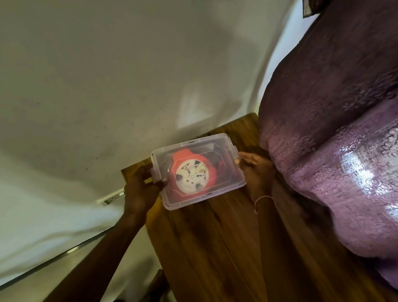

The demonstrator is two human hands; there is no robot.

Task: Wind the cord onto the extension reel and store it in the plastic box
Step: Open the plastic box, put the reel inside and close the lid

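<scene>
A clear plastic box (pixel 227 154) with its lid on sits at the far corner of a wooden table (pixel 225 250). Through the lid I see the orange extension reel (pixel 191 172) with its white socket face up. My left hand (pixel 141 189) grips the clip at the box's left end. At the right end, my right hand (pixel 254 168) holds the other clip, a thin bracelet on its wrist. No loose cord shows outside the box.
A purple patterned curtain (pixel 347 135) hangs over the table's right side, close to my right hand. A white wall (pixel 91 60) runs behind and left, with a wall socket (pixel 113 199) just beyond my left wrist. The floor lies below left.
</scene>
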